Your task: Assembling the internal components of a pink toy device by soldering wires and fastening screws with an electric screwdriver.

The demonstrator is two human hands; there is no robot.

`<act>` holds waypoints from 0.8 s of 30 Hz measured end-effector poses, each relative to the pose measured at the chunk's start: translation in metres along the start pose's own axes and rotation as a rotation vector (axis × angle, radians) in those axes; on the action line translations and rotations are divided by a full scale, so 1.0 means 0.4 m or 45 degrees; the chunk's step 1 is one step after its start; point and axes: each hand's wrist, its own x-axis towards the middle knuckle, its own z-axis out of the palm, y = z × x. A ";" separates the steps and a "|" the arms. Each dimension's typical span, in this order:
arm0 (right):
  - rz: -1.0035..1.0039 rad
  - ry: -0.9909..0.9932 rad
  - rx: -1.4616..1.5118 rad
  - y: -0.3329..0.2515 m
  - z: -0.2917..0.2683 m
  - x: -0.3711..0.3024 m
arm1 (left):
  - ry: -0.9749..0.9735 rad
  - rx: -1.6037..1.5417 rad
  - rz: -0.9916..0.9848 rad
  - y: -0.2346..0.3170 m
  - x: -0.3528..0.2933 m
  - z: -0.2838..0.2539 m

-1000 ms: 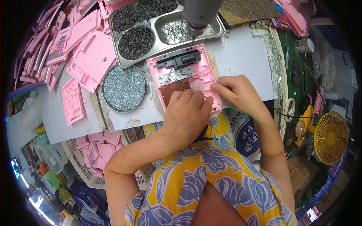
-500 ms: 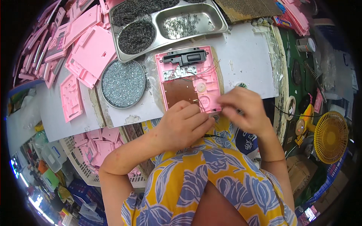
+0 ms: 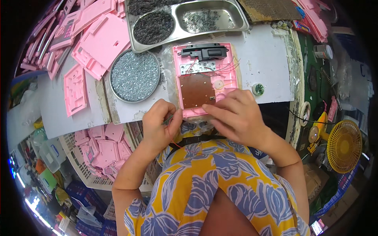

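Note:
A pink plastic casing (image 3: 237,78) lies open in front of me. In it are a black speaker-like module (image 3: 204,53), a metal contact plate (image 3: 189,68), thin wires and a brown circuit board (image 3: 195,92). My left hand (image 3: 159,125) is closed beside the casing's lower left corner, pinching a thin wire; a red wire end (image 3: 175,144) shows below it. From the right, my right hand (image 3: 241,120) reaches over the lower edge, fingers stretched out and apart. One fingertip touches the board's lower edge. The hand covers the casing's lower right corner.
A round tray of small silvery parts (image 3: 135,76) sits to the left, below a steel divided tray (image 3: 179,37) with dark screws. Pink casing parts (image 3: 104,43) pile up at far left. A small green-filled cup (image 3: 258,89) stands right, with a yellow fan (image 3: 344,146) further off.
My left hand has moved left off the casing's lower edge. My right hand has come in leftward over that edge. The view has shifted slightly, and the green-filled cup now shows fully.

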 end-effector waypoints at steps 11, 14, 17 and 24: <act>0.051 0.133 -0.109 -0.047 0.147 0.032 | -0.852 0.321 0.282 0.004 -0.078 -0.061; 0.031 0.170 -0.110 -0.049 0.148 0.038 | -0.327 0.092 0.243 0.016 -0.008 -0.071; -0.003 0.234 -0.075 -0.045 0.149 0.042 | -0.291 -0.068 0.344 -0.003 0.030 -0.053; 0.020 0.262 -0.057 -0.043 0.160 0.034 | -0.433 -0.108 -0.173 -0.010 -0.035 -0.036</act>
